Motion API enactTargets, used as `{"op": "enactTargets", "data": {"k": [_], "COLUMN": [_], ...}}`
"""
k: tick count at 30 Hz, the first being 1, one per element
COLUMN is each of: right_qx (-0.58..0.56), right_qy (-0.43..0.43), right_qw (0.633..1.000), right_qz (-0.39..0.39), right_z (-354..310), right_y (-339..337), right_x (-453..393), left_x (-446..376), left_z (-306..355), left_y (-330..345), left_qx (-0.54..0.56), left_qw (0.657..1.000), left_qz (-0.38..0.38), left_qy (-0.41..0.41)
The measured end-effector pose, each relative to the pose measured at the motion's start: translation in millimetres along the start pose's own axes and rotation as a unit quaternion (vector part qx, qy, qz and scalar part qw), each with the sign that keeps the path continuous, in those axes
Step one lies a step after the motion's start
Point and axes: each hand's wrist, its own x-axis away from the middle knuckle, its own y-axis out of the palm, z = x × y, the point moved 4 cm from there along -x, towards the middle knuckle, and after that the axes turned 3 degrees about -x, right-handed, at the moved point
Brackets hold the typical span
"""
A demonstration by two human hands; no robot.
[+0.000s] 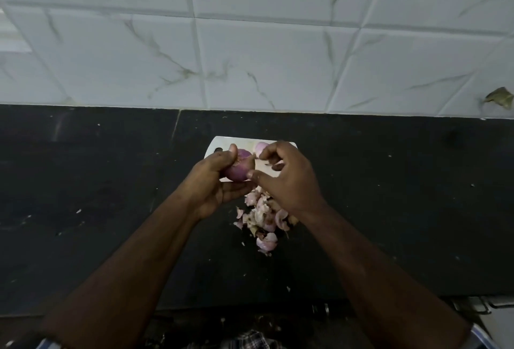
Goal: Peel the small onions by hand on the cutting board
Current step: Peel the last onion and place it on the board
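Head view: left hand [215, 179] grips the onion [239, 166], tip up-right, where right hand [286, 179] fingers pinch skin

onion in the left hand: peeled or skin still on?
Partly peeled. The onion gripped by the left hand shows smooth purple, while the right hand pinches a skin flap at its top.

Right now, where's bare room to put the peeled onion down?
Bare dark counter right of the right hand, and counter left of the left hand holding the onion. Crowded: the cutting board is mostly hidden under both hands, and the peel pile lies below them.
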Motion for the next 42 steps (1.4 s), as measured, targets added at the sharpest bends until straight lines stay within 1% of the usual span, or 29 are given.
{"op": "enactTargets", "data": {"k": [3, 6, 9, 15, 21, 27, 30, 32, 34, 42], "right_qx": [0.015, 0.023, 0.023, 0.033, 0.027, 0.105, 0.093, 0.059, 0.048, 0.13], "right_qy": [-0.022, -0.048, -0.057, -0.044, -0.047, -0.096, -0.079, -0.048, -0.023, 0.022], "right_qw": [0.998, 0.995, 0.993, 0.99, 0.993, 0.981, 0.981, 0.982, 0.982, 0.977], "right_qz": [-0.065, -0.089, -0.102, -0.128, -0.1, -0.129, -0.15, -0.172, -0.18, -0.165], "right_z": [-7, -8, -7, -7, -6, -1, 3, 4, 7, 37], "right_y": [4, 9, 11, 11, 7, 17, 18, 14, 7, -2], "right_x": [-4, -4, -5, -9, -11, -5, -3, 1, 7, 8], "left_x": [1, 0, -1, -2, -2, -2, -2, -1, 0, 4], "left_z": [-7, -7, -7, -7, -10, -11, -11, -10, -9, -11], "left_y": [-3, -2, -2, -1, -1, 1, -4, -8, -12, -14], "left_qx": [-0.03, -0.056, -0.07, -0.08, -0.091, -0.098, -0.081, -0.057, -0.03, 0.034], "left_qw": [1.0, 0.998, 0.997, 0.996, 0.995, 0.995, 0.996, 0.998, 0.998, 0.996], "left_qz": [0.003, 0.01, 0.015, 0.016, 0.024, 0.028, 0.029, 0.038, 0.042, -0.022], "left_qy": [0.003, 0.02, 0.028, 0.022, 0.014, 0.015, 0.003, -0.011, -0.023, -0.079]}}
